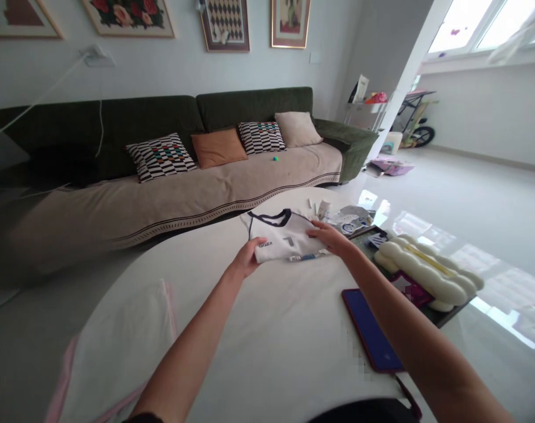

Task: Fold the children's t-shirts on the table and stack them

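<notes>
A folded white shirt (pixel 281 234) with a dark collar and a number on it lies on the far part of a round white table (pixel 258 329). My left hand (pixel 248 256) grips the shirt's near left edge, fingers curled over the fabric. My right hand (pixel 329 237) rests on the shirt's right side with fingers pressed on it. Both arms reach forward across the table.
A phone in a red case (pixel 372 333) lies by my right forearm. A dark tray (pixel 443 314) with a cream puffy object (pixel 426 269) sits at the right edge, small items (pixel 350 220) behind it. Folded white-pink cloth (pixel 117 346) lies near left. A green sofa (pixel 170 147) stands beyond.
</notes>
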